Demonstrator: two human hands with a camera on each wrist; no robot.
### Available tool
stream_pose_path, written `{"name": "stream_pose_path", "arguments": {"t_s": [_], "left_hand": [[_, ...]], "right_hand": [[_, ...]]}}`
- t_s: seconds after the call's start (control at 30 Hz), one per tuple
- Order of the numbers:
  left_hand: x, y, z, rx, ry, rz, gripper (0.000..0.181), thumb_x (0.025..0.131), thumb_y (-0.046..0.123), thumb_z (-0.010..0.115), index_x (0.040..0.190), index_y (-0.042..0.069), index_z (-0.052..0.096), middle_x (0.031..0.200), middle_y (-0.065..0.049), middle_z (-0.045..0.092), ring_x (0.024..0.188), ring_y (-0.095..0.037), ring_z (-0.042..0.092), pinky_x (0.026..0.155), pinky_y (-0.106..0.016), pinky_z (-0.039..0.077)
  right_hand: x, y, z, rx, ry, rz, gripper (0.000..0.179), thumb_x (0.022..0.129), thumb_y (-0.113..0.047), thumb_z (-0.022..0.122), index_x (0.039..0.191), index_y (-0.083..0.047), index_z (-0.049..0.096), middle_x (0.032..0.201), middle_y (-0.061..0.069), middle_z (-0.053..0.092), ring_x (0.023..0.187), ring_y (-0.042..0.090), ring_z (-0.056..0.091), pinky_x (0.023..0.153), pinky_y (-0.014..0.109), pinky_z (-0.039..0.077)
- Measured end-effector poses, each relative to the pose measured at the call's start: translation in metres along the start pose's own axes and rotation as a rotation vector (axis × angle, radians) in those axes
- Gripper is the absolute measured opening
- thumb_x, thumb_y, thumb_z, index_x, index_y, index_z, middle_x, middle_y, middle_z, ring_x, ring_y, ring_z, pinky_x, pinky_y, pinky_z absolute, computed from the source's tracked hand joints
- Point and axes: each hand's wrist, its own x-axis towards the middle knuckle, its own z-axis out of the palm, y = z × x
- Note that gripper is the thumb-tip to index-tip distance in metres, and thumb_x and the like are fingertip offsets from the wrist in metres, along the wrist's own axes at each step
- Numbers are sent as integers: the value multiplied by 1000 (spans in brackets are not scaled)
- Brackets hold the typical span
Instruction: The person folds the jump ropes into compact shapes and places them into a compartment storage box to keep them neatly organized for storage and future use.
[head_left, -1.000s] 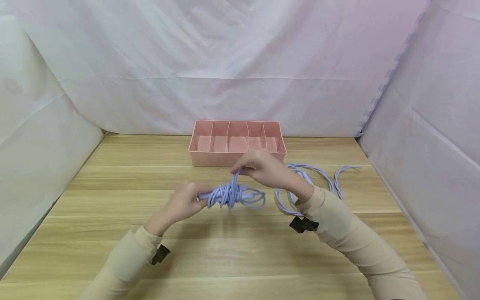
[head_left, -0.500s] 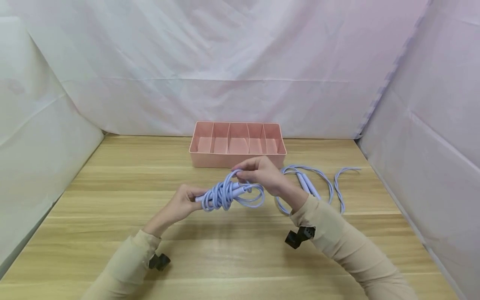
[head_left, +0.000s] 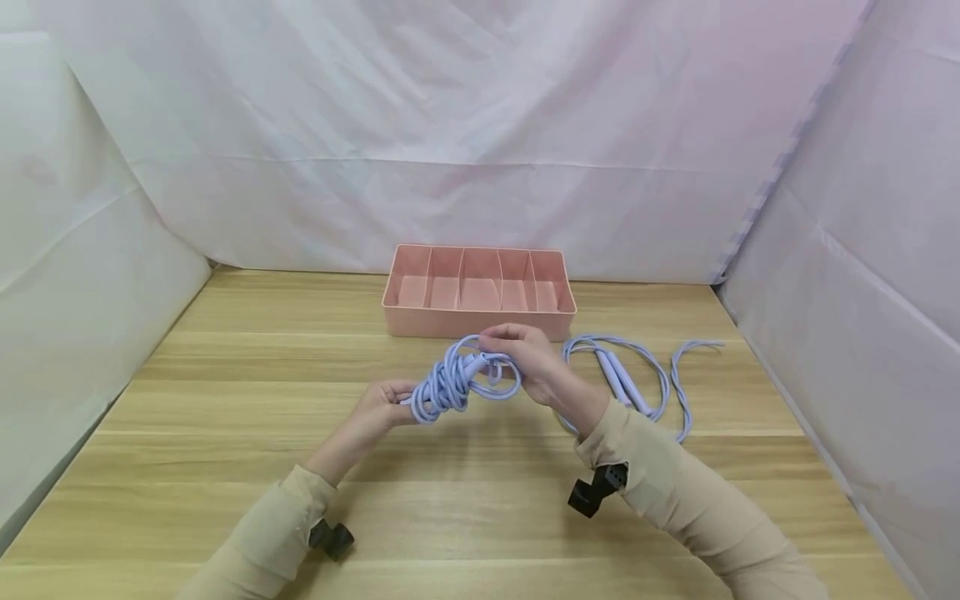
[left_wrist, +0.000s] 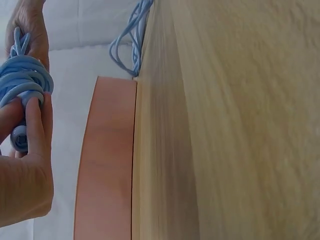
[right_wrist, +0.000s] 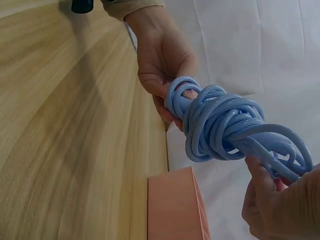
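A light-blue jump rope [head_left: 447, 385] is held up above the table, its cord wound in several turns around its handles. My left hand [head_left: 381, 407] grips the handles at the left end of the bundle. At the other end, my right hand [head_left: 531, 357] pinches the cord near a handle tip, where loose loops hang out. The right wrist view shows the wound turns [right_wrist: 220, 122] between both hands, partly covering the handles. One round handle end [left_wrist: 19, 137] pokes out between the fingers of the left hand in the left wrist view.
A second light-blue jump rope [head_left: 626, 382] lies loosely coiled on the wooden table [head_left: 450, 517] at the right, its two handles side by side. Behind the hands stands a pink box [head_left: 480, 322] with several compartments. White cloth [head_left: 465, 125] hangs around the back and sides.
My right hand has come down slightly and shifted right, drawing the cord over to the bundle's right end. The bundle now tilts up toward the right. My left hand keeps its grip.
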Motion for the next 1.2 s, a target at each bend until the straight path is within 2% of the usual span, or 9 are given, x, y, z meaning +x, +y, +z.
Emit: {"name": "stream_pose_path", "arguments": {"t_s": [0.17,0.3,0.37,0.47,0.63,0.73,0.93,1.03,1.2], "left_hand": [[1,0,1,-131,35,-57,41,79,-9,53,118,-17,46,93,0,69,83,-10,65,80,-27,52],[3,3,0,-200,89,-87,47,79,-12,50,125,-17,39,95,0,68,83,-10,65,80,-26,52],[3,5,0,-185,104,-92,48,79,-12,50,125,-18,36,99,-4,68,83,-9,64,80,-26,52],[3,8,2,-166,133,-96,49,79,-12,51,125,-18,37,107,-13,64,83,-10,64,80,-27,52],[3,8,7,-137,194,-101,48,78,-14,51,124,-19,38,110,-22,59,78,-8,64,77,-26,53],[3,7,9,-126,218,-108,48,77,-16,50,123,-19,38,110,-24,58,75,-8,64,74,-24,53],[4,6,9,-114,234,-114,48,77,-15,48,124,-19,39,113,-26,56,76,-7,64,74,-24,53],[4,6,8,-112,243,-121,48,77,-15,50,123,-19,39,112,-24,58,75,-7,64,73,-23,53],[3,4,10,-90,232,-133,48,75,-14,51,122,-19,41,106,-21,62,73,-8,64,70,-22,54]], "right_hand": [[-6,-1,-2,78,-2,-62,15,93,-7,48,100,4,55,80,4,64,74,13,65,77,31,53],[-11,-2,-2,98,-33,-134,18,94,-12,46,92,-1,60,83,5,67,84,18,66,81,32,51],[-12,0,-1,76,-35,-185,16,92,-12,51,90,-2,63,84,4,68,88,19,65,82,32,51],[-13,4,0,14,4,-270,14,86,-7,60,94,3,64,84,4,69,86,17,65,82,31,51],[-12,12,1,-99,42,-372,26,83,2,60,106,14,58,100,18,66,82,7,65,83,32,50],[-11,15,-2,-136,16,-372,28,86,-1,57,111,13,57,110,23,60,88,7,63,87,33,49],[-11,15,-12,-105,-87,-337,33,93,-3,46,124,8,49,120,24,54,110,22,55,90,30,46],[-7,16,-15,-108,-99,-354,39,92,1,44,130,6,42,120,26,53,108,29,56,86,30,48],[3,25,-17,-179,-20,-491,49,81,10,56,128,4,41,102,27,62,78,19,67,71,27,54]]}}
